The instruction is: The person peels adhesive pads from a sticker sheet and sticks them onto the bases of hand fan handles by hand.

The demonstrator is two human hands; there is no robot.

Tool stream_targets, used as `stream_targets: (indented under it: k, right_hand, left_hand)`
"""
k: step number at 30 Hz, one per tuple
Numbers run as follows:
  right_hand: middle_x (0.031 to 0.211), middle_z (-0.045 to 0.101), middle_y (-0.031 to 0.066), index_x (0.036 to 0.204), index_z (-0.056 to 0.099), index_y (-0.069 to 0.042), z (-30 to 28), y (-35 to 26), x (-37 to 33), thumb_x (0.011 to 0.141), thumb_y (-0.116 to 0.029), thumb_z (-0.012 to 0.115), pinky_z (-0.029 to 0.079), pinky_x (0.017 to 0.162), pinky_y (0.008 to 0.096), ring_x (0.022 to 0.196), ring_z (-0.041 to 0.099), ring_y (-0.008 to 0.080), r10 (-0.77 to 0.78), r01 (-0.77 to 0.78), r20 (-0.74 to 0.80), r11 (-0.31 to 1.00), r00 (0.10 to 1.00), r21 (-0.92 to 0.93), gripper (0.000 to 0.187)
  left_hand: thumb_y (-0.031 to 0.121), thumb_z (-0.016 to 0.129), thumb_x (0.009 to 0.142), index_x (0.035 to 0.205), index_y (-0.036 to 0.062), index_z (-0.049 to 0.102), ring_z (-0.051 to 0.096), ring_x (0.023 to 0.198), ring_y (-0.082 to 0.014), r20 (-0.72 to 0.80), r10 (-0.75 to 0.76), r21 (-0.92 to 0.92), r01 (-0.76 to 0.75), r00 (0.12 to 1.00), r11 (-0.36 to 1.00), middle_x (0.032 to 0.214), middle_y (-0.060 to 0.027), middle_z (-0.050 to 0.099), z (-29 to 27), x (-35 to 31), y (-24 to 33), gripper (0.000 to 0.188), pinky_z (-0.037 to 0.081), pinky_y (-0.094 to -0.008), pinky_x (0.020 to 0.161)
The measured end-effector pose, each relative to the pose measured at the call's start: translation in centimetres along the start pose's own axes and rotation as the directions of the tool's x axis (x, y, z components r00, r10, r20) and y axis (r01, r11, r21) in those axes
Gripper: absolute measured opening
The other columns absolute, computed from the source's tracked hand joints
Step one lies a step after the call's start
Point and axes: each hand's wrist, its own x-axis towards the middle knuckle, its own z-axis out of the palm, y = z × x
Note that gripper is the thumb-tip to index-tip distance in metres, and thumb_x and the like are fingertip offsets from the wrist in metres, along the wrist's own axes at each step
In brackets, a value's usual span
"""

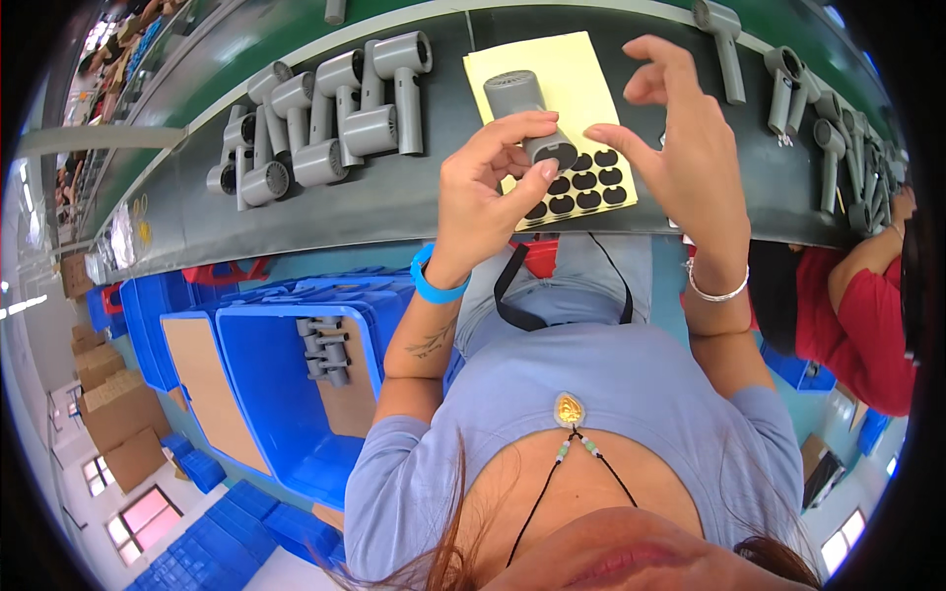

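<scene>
My left hand (481, 182) is closed around the handle of a grey hair dryer housing (511, 97), its round vented end pointing away from me. A black patch (562, 156) covers the handle's end, with my left thumb beside it. Beneath lies a pale yellow sheet (576, 64). Rows of black rounded stickers (585, 181) sit on its near part, partly hidden by my left hand. To the right of the housing, my right hand (690, 148) is raised with thumb and fingers apart and nothing visible between them.
Several grey hair dryer housings (340, 108) stand and lie on the dark worktable (384, 202) at left. More housings (833, 148) are at right, near a co-worker's red sleeve (867, 305). Blue crates (286, 374) are stacked below the table at left; one holds grey parts (325, 350).
</scene>
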Motion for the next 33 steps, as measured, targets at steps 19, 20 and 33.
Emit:
stream_targets:
  k: [19,20,33]
  right_hand:
    - [0.128,0.059,0.0175,0.144,0.04,-0.007,7.9,-7.2,1.7,0.084,0.005,0.055,0.047,0.095,0.0354,0.109,0.063,0.0252,-0.311,-0.183,0.449,0.615,0.838,0.767,0.062]
    - [0.124,0.061,0.0148,0.136,0.048,-0.005,8.4,-7.1,1.3,0.083,0.003,0.057,0.048,0.091,0.0333,0.102,0.065,0.0235,-0.282,-0.189,0.441,0.621,0.852,0.761,0.054]
    - [0.103,0.064,0.0104,0.118,0.06,-0.001,9.9,-4.6,0.4,0.086,0.002,0.059,0.049,0.08,0.0286,0.091,0.064,0.0184,-0.099,-0.344,0.612,0.752,0.785,0.562,0.033]
  left_hand:
    - [0.014,0.055,0.098,0.114,-0.0036,0.058,0.065,0.075,-0.0145,-0.611,0.5,0.523,-0.161,0.613,0.837,0.116,-0.0156,0.064,-17.6,-4.1,8.1,0.024,0.055,-0.0278,0.074]
    - [0.018,0.054,0.099,0.114,-0.0041,0.056,0.065,0.078,-0.0157,-0.68,0.496,0.478,-0.187,0.539,0.858,0.117,-0.0158,0.063,-21.0,-4.0,8.3,0.026,0.054,-0.0298,0.077]
    - [0.025,0.059,0.096,0.11,0.0085,0.06,0.055,0.065,-0.0111,-0.791,-0.052,-0.081,-0.019,0.61,0.997,0.092,-0.0011,0.062,-49.2,-5.0,0.2,0.022,0.047,-0.0226,0.061]
